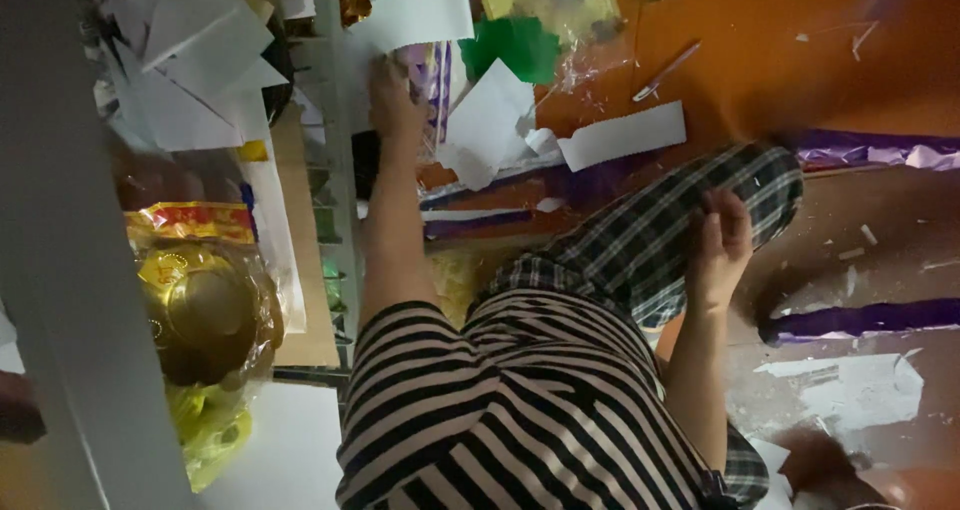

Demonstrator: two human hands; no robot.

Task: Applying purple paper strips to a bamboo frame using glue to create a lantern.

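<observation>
My left hand [392, 100] reaches far forward and lies against a large white paper sheet [415, 18] on a pile of cut papers. Its fingers are dim, and whether they grip the sheet cannot be told. My right hand [722, 245] rests on my knee in plaid trousers [650, 230], with the fingers curled and nothing visible in them. A folded white sheet [490, 120] and a white paper strip [622, 135] lie between the two hands. A green paper cut-out [512, 48] lies just beyond them.
A pen [665, 70] lies on the orange floor [780, 60]. Purple paper strips [870, 155] and white scraps [850, 385] lie at right. At left are a heap of white paper [195, 60], a gold bowl in plastic wrap [205, 310] and a white upright frame [335, 180].
</observation>
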